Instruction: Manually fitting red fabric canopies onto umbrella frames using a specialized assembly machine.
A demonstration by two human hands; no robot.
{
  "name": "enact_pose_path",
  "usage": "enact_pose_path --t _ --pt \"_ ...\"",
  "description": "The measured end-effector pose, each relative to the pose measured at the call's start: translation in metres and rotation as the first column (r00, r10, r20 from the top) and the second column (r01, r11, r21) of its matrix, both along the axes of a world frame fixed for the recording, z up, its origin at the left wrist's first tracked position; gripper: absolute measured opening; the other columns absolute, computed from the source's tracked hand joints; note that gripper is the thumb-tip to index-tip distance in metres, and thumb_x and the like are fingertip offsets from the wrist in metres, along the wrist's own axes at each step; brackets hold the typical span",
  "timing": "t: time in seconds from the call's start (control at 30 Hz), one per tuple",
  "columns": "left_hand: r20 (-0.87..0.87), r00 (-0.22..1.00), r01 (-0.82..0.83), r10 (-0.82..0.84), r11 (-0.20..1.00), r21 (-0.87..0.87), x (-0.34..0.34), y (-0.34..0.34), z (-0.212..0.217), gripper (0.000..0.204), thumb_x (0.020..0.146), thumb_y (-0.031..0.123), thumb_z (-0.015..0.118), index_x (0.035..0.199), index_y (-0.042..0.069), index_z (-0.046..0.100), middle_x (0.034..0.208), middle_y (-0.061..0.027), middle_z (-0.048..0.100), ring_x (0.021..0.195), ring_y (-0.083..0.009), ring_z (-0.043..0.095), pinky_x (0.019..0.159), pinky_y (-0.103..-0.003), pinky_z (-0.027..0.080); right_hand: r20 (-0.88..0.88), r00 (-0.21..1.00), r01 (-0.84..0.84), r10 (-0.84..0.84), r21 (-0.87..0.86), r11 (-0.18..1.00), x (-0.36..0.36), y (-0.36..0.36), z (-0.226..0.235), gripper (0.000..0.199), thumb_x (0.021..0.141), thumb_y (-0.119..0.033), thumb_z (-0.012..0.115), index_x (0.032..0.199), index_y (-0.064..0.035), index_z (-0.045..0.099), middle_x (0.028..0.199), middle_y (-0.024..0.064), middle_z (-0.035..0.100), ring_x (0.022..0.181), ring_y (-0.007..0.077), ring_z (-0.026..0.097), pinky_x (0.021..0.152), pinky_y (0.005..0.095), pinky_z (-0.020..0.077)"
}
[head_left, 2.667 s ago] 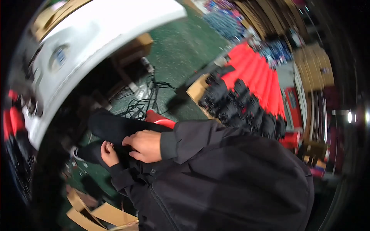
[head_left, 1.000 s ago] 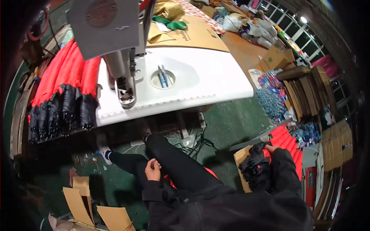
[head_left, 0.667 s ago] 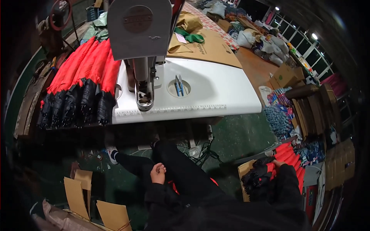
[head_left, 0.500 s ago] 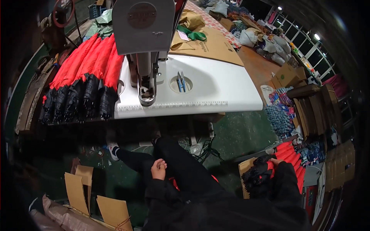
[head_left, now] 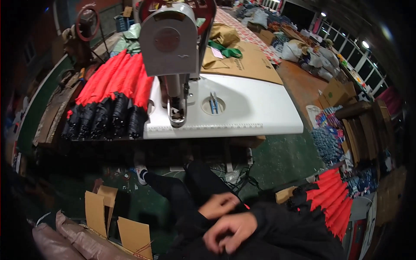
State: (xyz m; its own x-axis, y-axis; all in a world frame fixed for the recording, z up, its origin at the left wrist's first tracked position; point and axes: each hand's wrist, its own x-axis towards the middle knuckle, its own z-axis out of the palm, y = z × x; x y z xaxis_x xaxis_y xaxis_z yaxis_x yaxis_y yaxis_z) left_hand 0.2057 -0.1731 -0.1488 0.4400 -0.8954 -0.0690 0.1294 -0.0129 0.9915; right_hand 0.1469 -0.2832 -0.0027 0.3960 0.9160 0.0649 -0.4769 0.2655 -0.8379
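Black fabric point(head_left: 190, 216) lies under the left hand point(head_left: 219, 204) and right hand point(head_left: 232, 231), both loosely curled, gripping nothing.

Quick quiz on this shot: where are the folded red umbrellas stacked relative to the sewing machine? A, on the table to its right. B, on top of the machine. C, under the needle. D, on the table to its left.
D: the red umbrellas lie in a row on the table's left end, left of the sewing machine; the white table to its right carries only small blue snips.
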Motion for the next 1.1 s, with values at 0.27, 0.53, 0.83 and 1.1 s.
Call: enact_pose_path --t 0.27,0.53,0.83,1.1 --pt "0.035 0.998 0.068 -0.059 0.917 -0.392 0.001 0.012 0.111 0.021 0.095 0.007 0.067 0.114 -0.002 0.068 0.104 -0.0071 0.073 0.096 -0.0142 0.065 0.085 -0.032 0.053 0.146 0.908 -0.416 0.392 0.234 0.879 0.002 0.053 0.006 0.071 0.090 -0.044 0.079 0.134 0.0070 0.058 0.134 0.0155 0.064 0.120 0.0225 0.056 0.104 0.0396 0.0456" --pt "0.100 0.992 0.103 -0.070 0.921 -0.375 0.015 -0.005 0.101 0.019 0.093 0.004 0.065 0.111 -0.002 0.068 0.098 -0.0060 0.072 0.091 -0.0121 0.063 0.080 -0.032 0.052 0.287 0.833 -0.525 0.473 0.138 0.840 0.016 0.035 0.035 0.044 0.100 -0.032 0.069 0.113 0.0095 0.064 0.099 0.0189 0.072 0.090 0.0204 0.063 0.077 0.0403 0.0520" --pt "0.101 0.992 0.101 -0.072 0.938 -0.331 0.011 -0.012 0.070 0.017 0.091 0.001 0.063 0.107 -0.002 0.068 0.091 -0.0048 0.070 0.085 -0.0098 0.060 0.074 -0.031 0.050 0.230 0.928 -0.345 0.292 0.240 0.907 0.025 0.011 0.063 0.035 0.106 -0.023 0.060 0.086 0.0063 0.061 0.076 0.0130 0.058 0.067 0.0186 0.050 0.060 0.0365 0.0415" --pt "-0.100 0.992 0.053 -0.079 0.969 -0.243 -0.053 0.006 0.022 0.017 0.089 -0.002 0.061 0.104 -0.002 0.069 0.085 -0.0037 0.069 0.080 -0.0078 0.058 0.069 -0.030 0.049 0.080 0.976 -0.217 0.202 0.374 0.902 0.026 0.000 0.061 0.035 0.105 -0.015 0.061 0.074 0.0016 0.057 0.065 0.0078 0.051 0.054 0.0197 0.042 0.053 0.0364 0.0338"
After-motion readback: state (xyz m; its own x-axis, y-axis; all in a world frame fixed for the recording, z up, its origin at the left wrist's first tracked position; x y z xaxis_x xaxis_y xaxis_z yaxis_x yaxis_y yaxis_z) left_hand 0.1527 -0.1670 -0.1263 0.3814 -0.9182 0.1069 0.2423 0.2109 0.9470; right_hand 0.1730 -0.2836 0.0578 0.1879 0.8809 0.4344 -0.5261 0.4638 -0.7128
